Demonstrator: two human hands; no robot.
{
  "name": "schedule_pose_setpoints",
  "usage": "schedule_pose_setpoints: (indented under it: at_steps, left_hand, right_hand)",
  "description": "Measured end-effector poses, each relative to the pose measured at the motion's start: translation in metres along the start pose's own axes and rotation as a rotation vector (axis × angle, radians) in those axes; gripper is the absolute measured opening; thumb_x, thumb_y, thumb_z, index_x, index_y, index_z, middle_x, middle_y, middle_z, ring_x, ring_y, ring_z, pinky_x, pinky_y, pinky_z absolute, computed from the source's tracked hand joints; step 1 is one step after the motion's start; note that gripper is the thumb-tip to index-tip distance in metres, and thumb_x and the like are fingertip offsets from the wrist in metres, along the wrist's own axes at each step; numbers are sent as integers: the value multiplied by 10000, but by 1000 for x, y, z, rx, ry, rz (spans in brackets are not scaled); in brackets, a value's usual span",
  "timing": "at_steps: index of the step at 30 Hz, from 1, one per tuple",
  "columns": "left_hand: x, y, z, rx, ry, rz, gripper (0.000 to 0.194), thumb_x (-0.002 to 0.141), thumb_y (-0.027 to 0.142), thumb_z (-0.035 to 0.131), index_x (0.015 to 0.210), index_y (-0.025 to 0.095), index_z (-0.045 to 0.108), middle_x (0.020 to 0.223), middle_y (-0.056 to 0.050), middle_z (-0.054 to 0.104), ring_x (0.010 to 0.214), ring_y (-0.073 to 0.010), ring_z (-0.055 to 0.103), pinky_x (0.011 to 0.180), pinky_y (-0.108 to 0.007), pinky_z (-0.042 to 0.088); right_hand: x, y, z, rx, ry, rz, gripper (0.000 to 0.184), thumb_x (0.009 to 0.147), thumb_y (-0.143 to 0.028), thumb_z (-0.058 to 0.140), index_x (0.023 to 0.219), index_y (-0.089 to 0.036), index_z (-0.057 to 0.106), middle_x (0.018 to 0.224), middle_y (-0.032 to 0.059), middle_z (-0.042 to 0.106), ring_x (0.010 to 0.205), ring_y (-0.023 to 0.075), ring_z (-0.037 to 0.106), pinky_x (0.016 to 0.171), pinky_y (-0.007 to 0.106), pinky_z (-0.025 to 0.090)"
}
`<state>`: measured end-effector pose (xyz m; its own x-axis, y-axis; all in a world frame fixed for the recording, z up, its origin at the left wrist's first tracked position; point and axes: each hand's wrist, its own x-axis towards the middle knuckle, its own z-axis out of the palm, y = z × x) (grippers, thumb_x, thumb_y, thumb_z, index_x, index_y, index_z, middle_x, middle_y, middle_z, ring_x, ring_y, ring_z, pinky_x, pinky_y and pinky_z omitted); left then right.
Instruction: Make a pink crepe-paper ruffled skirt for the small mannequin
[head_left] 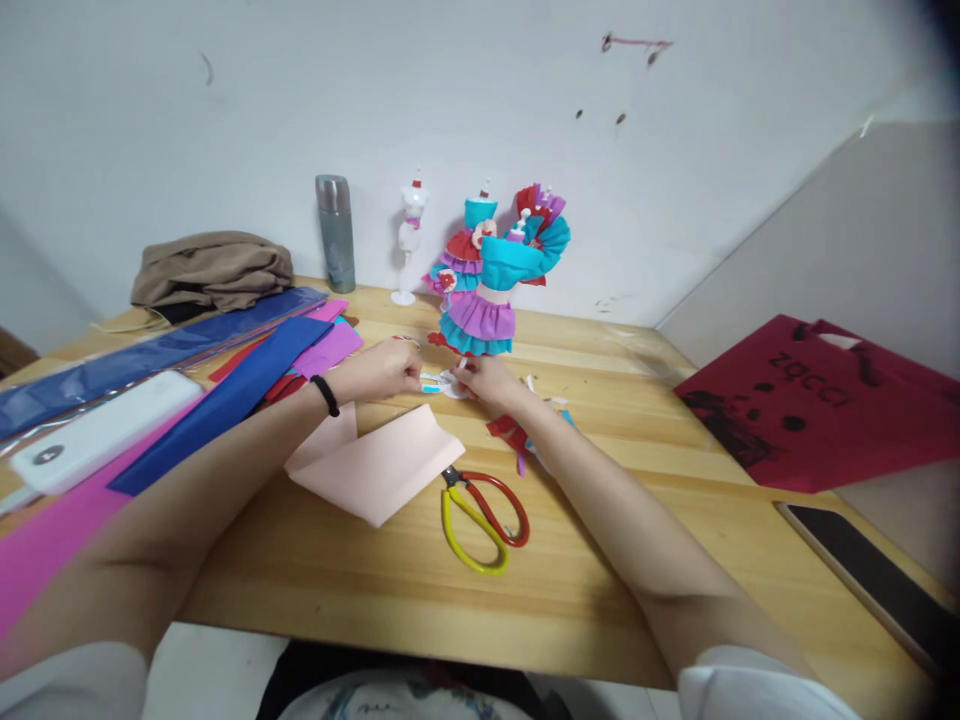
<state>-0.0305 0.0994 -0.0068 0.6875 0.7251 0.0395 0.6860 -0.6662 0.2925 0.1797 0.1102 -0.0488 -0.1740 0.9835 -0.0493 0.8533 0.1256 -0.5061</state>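
In the middle of the table my right hand [487, 382] is closed around the lower white stand of a small dress form [499, 265], beside its round white base [452, 385]. The form wears a teal top and a ruffled skirt in purple and teal paper. My left hand [386, 368], a black band on its wrist, is closed just left of the base. By its fingertips lies a small white and blue strip [430, 384]; what the fingers hold is hidden. Scissors [480, 515] with red and yellow handles rest nearer me, their blades partly under a folded pale pink sheet [382, 465].
Behind are another dressed form [480, 212], a bare white form [412, 230] and a grey bottle [335, 235]. Coloured paper [232, 400], a white device [105, 430] and brown cloth [214, 270] lie left. Paper scraps [510, 435], a red bag [817, 405] and a phone [862, 575] lie right.
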Motion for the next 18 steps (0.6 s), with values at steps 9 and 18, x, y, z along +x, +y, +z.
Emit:
schedule_pose_setpoints:
  at_steps: [9, 18]
  left_hand:
    - [-9, 14, -12, -33, -134, -50, 175, 794, 269, 565, 868, 125, 632, 564, 7, 575, 483, -101, 501, 491, -209, 318]
    - [-18, 25, -15, -72, -238, -158, 186, 776, 281, 521, 655, 144, 561, 520, -26, 590, 453, -116, 513, 460, -221, 329]
  right_hand:
    - [-8, 0, -10, 32, -161, -26, 195, 857, -203, 513, 699, -130, 600, 612, 57, 664, 480, 110, 548, 488, 207, 402]
    - [-21, -7, -31, -60, -314, -42, 241, 855, -232, 551, 636, -143, 601, 571, 52, 657, 485, 128, 585, 506, 224, 435]
